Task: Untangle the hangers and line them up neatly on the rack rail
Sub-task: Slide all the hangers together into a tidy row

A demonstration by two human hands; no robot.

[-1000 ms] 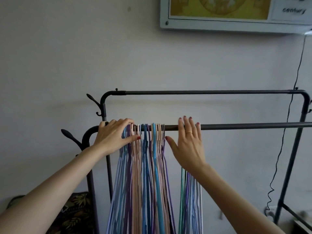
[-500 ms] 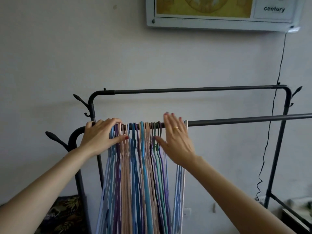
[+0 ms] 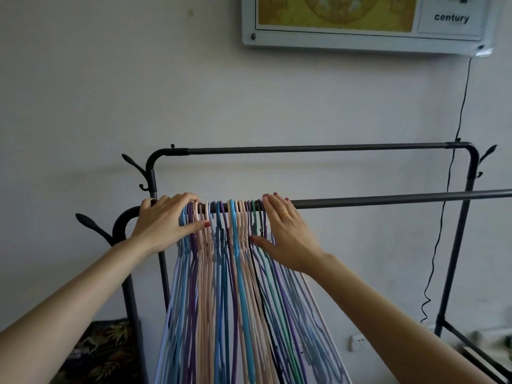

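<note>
The hangers (image 3: 235, 261) hang long-ways down toward 6 o'clock from the rail (image 3: 388, 200). The left hand (image 3: 163, 225) curls its fingers round the bunch's left side. The right hand (image 3: 285, 234), fingers straight, presses the right side.

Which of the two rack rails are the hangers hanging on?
The lower, nearer rail; the hangers hook over it between both hands, while the upper rail behind carries none.

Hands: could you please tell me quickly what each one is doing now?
Left hand: curled over the hangers at the rail.
Right hand: open, pressing the hangers.
</note>
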